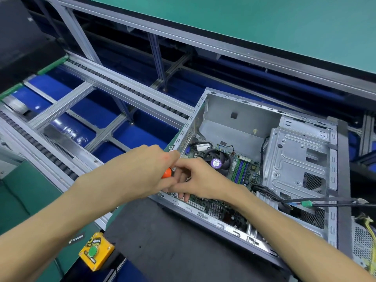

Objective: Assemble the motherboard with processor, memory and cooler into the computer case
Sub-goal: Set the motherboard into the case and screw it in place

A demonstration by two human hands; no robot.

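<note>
Both hands meet over the case's (230,226) left edge. Left hand (142,169) is wrapped around an orange-handled screwdriver (167,173), right hand (195,180) pinches near its shaft, fingertips down on the motherboard (215,206). Board sits inside the open case, cooler (218,160) and memory (241,169) already on it.

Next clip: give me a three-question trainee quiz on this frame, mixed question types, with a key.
1. True or false: the motherboard already lies inside the computer case.
2. Which hand grips the orange-handled screwdriver? A) left hand B) right hand
3. Fill in: the cooler fan has a ___ sticker at its centre.

Key: 1 true; 2 A; 3 purple.
</note>
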